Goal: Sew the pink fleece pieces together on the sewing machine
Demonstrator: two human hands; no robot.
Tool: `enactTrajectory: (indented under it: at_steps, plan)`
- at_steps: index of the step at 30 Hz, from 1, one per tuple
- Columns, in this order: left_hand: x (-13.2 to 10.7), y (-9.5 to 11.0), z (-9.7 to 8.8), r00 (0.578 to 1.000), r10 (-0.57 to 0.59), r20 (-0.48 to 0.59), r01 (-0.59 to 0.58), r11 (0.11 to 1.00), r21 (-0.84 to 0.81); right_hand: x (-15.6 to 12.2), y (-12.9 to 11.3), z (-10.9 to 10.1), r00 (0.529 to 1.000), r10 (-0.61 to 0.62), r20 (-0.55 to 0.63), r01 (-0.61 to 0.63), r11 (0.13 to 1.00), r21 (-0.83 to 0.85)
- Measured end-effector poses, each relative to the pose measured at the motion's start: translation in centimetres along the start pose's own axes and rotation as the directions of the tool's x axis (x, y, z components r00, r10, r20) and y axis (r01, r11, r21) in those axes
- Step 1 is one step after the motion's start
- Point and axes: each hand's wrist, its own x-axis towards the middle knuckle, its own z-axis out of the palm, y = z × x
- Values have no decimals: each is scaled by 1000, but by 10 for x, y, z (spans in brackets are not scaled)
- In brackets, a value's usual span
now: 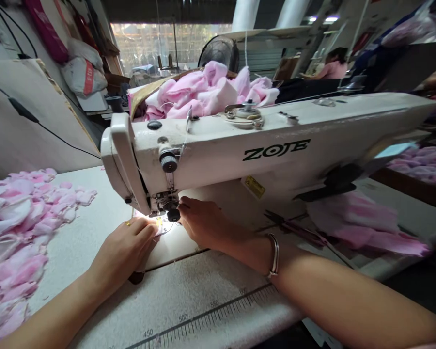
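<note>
A white ZOJE sewing machine [276, 140] stands on the white work table [189, 300]. My left hand [125, 247] lies flat, fingers stretched toward the lit needle area [160, 220], pressing a small pale piece of fabric that is washed out by the lamp. My right hand [199, 223] rests just right of the needle, fingers curled beside a black knob [173, 214]; whether it pinches the fabric is hidden. A silver bangle [274, 254] sits on my right wrist.
Several small pink fabric pieces [18, 228] are heaped at the table's left. Pink fabric [359, 223] lies under the machine arm at right, and more pink cloth [207, 92] fills a box behind. A printed ruler [203, 317] runs along the front edge. Another person [330, 65] sits far back.
</note>
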Motion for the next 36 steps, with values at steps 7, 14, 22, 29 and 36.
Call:
enactTrajectory:
  at_steps: [7,14,22,29,36]
  plan:
    - [3,-9,2,998,-21,-56,21,1000,-4,-3,8,-7,999,47,16,-48,988,146]
    - [6,-5,1,994,-30,-110,32,999,21,-7,11,-7,998,55,9,-56,973,224]
    - [3,2,3,995,98,-13,-95,984,152,-8,11,-8,999,-30,-12,32,959,281]
    - [2,13,-2,982,95,166,-145,937,318,-6,7,-7,998,-62,-10,63,977,203]
    - [3,22,-7,956,90,281,-185,925,332,-4,4,-6,996,-80,50,75,993,87]
